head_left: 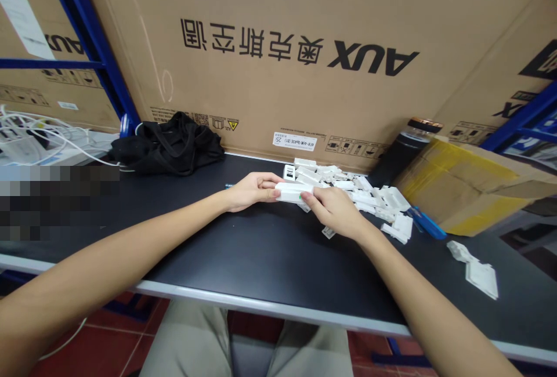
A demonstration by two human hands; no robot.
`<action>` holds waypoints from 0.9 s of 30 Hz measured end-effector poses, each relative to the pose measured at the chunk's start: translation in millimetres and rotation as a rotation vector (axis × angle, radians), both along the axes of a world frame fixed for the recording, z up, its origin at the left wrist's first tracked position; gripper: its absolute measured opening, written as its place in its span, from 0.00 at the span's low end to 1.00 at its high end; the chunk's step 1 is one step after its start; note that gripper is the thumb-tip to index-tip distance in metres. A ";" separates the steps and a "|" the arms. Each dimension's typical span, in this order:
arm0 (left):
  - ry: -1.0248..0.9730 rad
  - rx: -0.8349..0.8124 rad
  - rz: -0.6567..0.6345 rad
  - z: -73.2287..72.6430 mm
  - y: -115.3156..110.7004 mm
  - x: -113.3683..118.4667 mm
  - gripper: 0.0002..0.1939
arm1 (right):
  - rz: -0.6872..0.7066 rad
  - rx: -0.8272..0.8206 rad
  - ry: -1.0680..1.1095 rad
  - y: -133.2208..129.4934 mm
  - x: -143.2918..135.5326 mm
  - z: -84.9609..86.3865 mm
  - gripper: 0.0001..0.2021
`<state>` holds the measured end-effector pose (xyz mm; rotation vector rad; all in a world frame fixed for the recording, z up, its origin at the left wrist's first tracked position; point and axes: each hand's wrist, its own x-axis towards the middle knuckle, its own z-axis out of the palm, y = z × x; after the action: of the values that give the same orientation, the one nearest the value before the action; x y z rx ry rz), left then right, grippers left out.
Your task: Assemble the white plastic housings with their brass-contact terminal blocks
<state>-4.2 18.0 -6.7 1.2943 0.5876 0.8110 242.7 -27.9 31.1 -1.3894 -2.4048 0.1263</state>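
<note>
Between my two hands, above the dark tabletop, is a small white plastic casing (290, 191) with a green spot near its right end. The fingers and thumb of my left hand (256, 190) close on its left end. My right hand (333, 209) grips the other end, thumb pressed on the near face. Just behind my hands lies a loose pile of white plastic parts (361, 191). One white block (289, 172) there carries a black-and-white label. A small piece (328, 232) pokes out below my right hand, and part of a blue object shows behind my left wrist.
A black cloth bag (169, 145) and a tangle of white cables (52, 133) are at the left. Toward the right stand a dark bottle (400, 151) and a taped cardboard box (470, 185), with a blue tool (426, 223) before it. Loose white pieces (478, 275) lie farther right. A large carton (270, 93) backs the table.
</note>
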 end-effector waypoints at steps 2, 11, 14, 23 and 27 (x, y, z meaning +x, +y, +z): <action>0.001 0.006 0.005 0.7 -0.2 0.2 0.26 | -0.009 -0.016 0.026 0.7 0.9 -0.8 0.28; 0.043 0.009 -0.004 1.9 -0.6 1.2 0.24 | 0.046 -0.041 0.156 1.8 5.5 -1.0 0.20; 0.066 0.011 0.000 1.1 0.4 1.4 0.25 | 0.149 0.000 0.173 -0.6 2.7 0.1 0.25; 0.114 0.070 0.050 3.6 0.8 3.3 0.27 | 0.168 0.095 0.204 -1.6 4.0 0.8 0.17; 0.195 0.180 0.086 3.0 2.1 5.1 0.25 | -0.103 0.233 0.390 0.1 10.3 6.7 0.19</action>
<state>0.9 20.1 -3.8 1.5330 0.7425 0.8282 253.0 -27.8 37.9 -1.2466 -1.9575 0.0783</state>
